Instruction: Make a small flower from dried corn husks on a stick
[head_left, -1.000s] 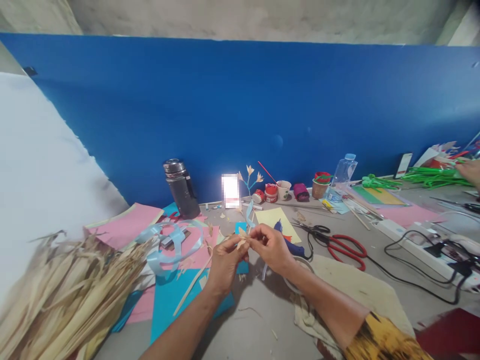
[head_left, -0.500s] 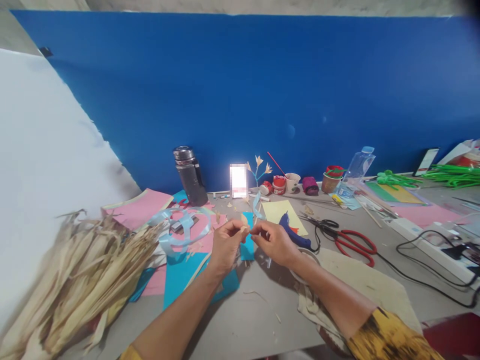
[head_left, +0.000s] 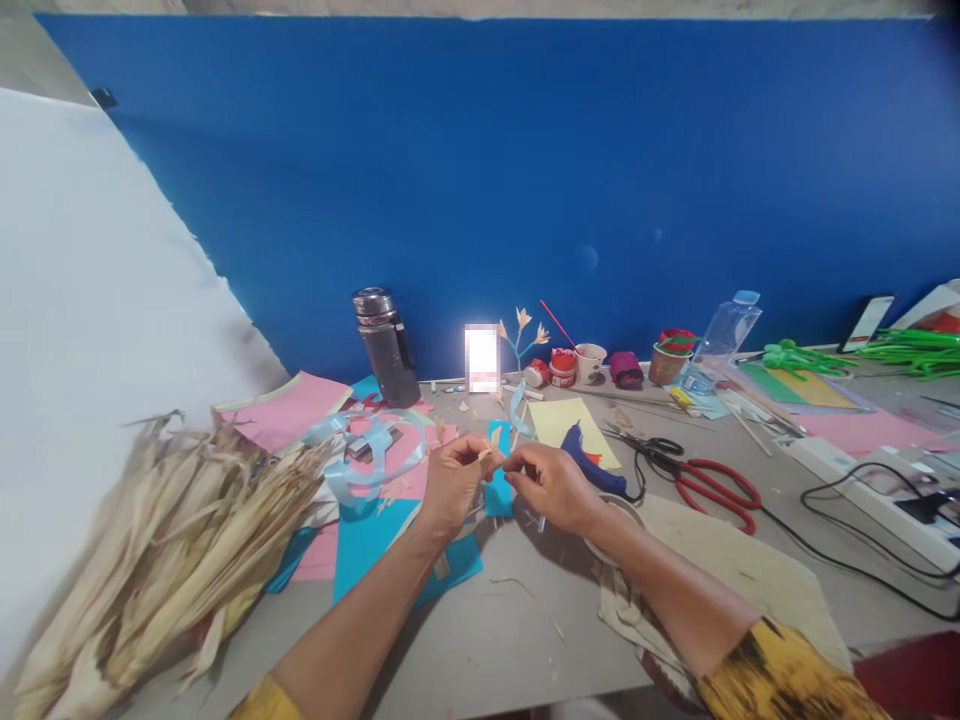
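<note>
My left hand (head_left: 453,487) is closed in a pinch on a small pale piece of corn husk (head_left: 496,438), whose tip sticks up past the fingertips. Close beside it, my right hand (head_left: 553,487) has its thumb and fingers pressed together. What the right fingertips hold, if anything, is too small to make out. Below and between both hands lies a blue paper strip (head_left: 498,495). Behind them stands a stem with pale husk flowers (head_left: 523,320), and a curl of light blue ribbon (head_left: 517,405) lies near its foot.
Dried corn husks (head_left: 150,570) are heaped at left, near a dark flask (head_left: 386,350). A blue glue gun (head_left: 589,465), red-handled scissors (head_left: 712,490) and a power strip (head_left: 870,500) with black cables lie to the right. A clear bottle (head_left: 724,340) leans at the back.
The view has shifted slightly, so everything sits a little further right. My hands stay close together, and the husk piece remains in my left fingertips.
</note>
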